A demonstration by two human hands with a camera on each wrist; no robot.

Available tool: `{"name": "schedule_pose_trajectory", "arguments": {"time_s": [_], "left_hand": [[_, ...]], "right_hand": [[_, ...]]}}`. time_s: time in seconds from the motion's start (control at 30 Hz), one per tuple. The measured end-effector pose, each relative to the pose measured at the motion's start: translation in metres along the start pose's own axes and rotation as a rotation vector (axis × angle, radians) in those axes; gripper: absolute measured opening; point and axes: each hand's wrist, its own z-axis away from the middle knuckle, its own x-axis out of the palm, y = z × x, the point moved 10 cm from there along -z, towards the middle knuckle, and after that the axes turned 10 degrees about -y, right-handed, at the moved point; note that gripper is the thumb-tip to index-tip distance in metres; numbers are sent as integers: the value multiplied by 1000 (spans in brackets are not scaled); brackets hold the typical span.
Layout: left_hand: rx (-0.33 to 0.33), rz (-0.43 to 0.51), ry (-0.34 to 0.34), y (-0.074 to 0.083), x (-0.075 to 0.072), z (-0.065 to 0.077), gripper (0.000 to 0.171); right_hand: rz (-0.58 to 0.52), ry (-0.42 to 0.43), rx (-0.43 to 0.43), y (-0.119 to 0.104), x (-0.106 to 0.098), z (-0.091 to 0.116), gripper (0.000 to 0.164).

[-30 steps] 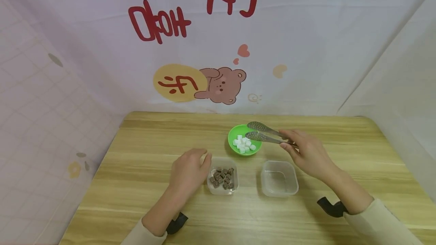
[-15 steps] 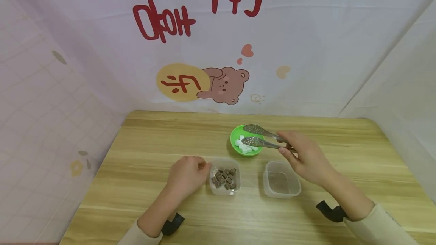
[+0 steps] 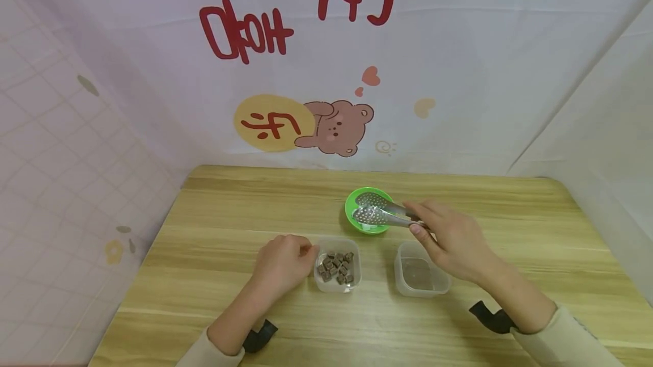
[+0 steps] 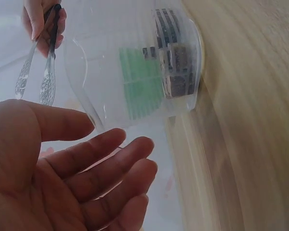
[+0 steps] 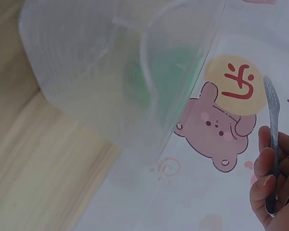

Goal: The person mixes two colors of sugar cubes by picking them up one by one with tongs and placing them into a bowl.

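My right hand [image 3: 454, 236] grips a pair of metal tongs [image 3: 377, 216] with perforated, spoon-shaped ends. Both ends overlap the green bowl [image 3: 352, 216] and partly cover its small white cubes [image 3: 368, 226]. The right wrist view shows the tongs [image 5: 273, 110] between thumb and curled fingers, their arms apart. Loosely bent, my left hand [image 3: 283, 262] has its thumb and index fingertips right at the rim of a clear plastic container [image 3: 353, 245] holding brown cubes [image 3: 334, 268]. In the left wrist view that hand [image 4: 82, 178] shows a gap between thumb and index finger.
Another clear plastic container [image 3: 422, 285] stands below the right hand, nothing visible in it. Everything sits on a wood-grain table [image 3: 245, 202]. A white cloth backdrop [image 3: 459, 72] with a printed bear rises behind the table's far edge.
The tongs have moved left and down over the green bowl, and their ends have drawn closer together. My left hand came down to the brown cubes' container rim and has stayed there.
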Motion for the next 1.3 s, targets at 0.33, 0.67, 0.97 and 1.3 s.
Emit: {"name": "schedule_pose_trajectory", "arguments": {"time_s": [0.33, 0.67, 0.97, 1.3], "left_hand": [[5, 47, -11, -2, 2, -2, 18], [13, 54, -4, -1, 1, -1, 19], [20, 56, -1, 0, 1, 0, 20], [24, 50, 7, 0, 1, 0, 24]], "right_hand": [[33, -66, -75, -21, 9, -10, 46], [59, -55, -217, -47, 7, -22, 53], [106, -125, -328, -71, 20, -30, 27], [209, -176, -389, -85, 44, -33, 28]]}}
